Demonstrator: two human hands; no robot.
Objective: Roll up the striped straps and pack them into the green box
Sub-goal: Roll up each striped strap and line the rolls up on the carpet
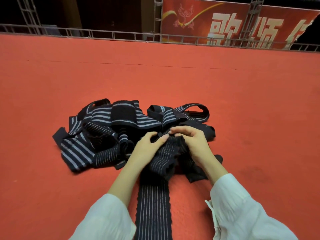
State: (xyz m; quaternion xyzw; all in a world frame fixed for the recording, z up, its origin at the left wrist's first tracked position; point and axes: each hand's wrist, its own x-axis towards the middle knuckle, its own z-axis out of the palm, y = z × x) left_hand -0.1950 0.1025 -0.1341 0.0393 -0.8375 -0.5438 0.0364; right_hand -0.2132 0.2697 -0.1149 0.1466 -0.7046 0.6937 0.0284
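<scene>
- A striped strap [153, 210] ran from us across the red carpet [173, 80].
- Our left grip [149, 146] and right grip [192, 142] both pinched its bunched far end.
- The other straps [103, 129] lay heaped just beyond.

Woven cloth on matt red carpet, with metal and a printed banner behind.

The pile of straps [103, 129] near the middle of the carpet [52, 75] was dark, ribbed elastic cloth with pale stripes and fuzzy edges; some pieces carried plain black patches with a denser, felt-like nap. The long strap [153, 210] reaching the carpet's near edge had the same ribbed weave with thin pale lines, matt and softly crumpled. The carpet was flat, low-pile and matt, with a thin seam. The sleeves [242, 210] were thin white cloth, lightly crinkled. Along the far edge, the railing [113, 34] was dull grey metal, and the banner [225, 19] looked like smooth printed sheet with a slight sheen.
</scene>
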